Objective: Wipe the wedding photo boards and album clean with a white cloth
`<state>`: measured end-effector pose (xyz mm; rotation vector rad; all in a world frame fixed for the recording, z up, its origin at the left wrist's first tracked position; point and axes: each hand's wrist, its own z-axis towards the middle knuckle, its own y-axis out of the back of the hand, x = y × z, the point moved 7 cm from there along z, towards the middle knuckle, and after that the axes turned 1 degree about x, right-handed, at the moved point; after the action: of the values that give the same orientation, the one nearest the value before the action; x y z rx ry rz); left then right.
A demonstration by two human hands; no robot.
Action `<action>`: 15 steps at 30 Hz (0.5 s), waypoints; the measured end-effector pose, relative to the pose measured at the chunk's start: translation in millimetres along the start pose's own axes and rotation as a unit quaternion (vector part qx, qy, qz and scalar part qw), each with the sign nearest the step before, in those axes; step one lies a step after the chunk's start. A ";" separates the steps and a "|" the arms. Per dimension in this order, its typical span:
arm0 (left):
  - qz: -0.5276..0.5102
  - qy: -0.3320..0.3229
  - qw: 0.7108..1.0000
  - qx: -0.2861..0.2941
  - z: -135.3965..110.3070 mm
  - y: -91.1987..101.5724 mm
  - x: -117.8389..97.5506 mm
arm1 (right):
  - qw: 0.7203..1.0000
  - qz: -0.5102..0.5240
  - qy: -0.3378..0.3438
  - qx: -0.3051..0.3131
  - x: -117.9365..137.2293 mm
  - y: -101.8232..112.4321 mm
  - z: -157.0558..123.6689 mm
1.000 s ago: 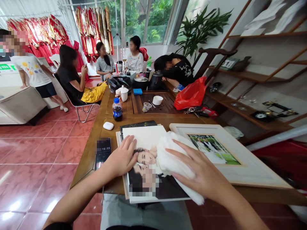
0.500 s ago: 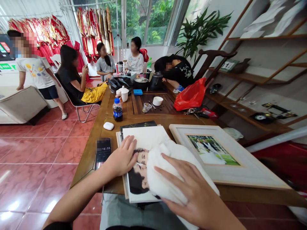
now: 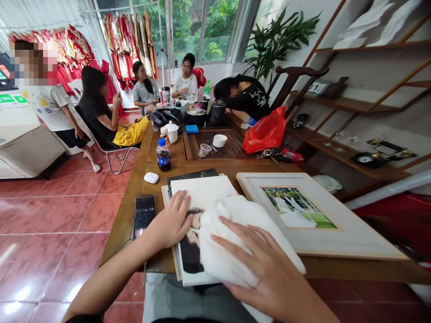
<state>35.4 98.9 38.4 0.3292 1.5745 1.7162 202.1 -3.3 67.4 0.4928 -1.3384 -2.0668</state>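
A white photo panel [image 3: 204, 186] printed with a portrait of faces lies on a small stack at the near side of the wooden table. My left hand [image 3: 171, 220] rests flat on its left part, fingers stretched out, holding nothing. Over the portrait's right part spreads a bunched white cloth [image 3: 229, 260]. My right hand [image 3: 259, 260] presses on this cloth and grips it, fingers spread over its folds. The cloth hides much of the portrait and the panel's right side. Under the panel, a black marbled board [image 3: 191, 176] shows at the back.
A large framed wedding photo [image 3: 357, 233] lies to the right. A phone [image 3: 144, 220], a white earbud case [image 3: 151, 178] and a cola bottle [image 3: 163, 154] are on the left. Farther back are a red plastic bag [image 3: 266, 132] and a white bowl [image 3: 220, 141]. Several people are around the table.
My right hand has slid the cloth slightly left, covering more of the portrait's faces. The left hand stays in place. A standing person at far left has shifted stance.
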 end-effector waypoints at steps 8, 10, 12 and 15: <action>0.013 0.002 1.000 0.015 0.7 0.3 -0.2 | 0.996 -0.036 -0.073 -0.043 -27.0 8.8 -16.3; 0.018 0.002 1.000 0.018 0.6 -0.4 -0.3 | 0.996 -0.032 -0.062 -0.049 -19.5 8.4 -11.7; 0.018 0.000 1.000 0.015 0.6 -0.8 -0.5 | 0.998 -0.020 -0.044 -0.046 -8.3 6.2 -4.8; 0.009 -0.003 1.000 0.006 0.4 -1.3 0.9 | 0.999 0.005 -0.017 -0.039 10.2 1.8 6.9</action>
<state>35.6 99.7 37.0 0.3551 1.5823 1.7191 191.0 -6.1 72.1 0.4182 -1.2726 -2.1194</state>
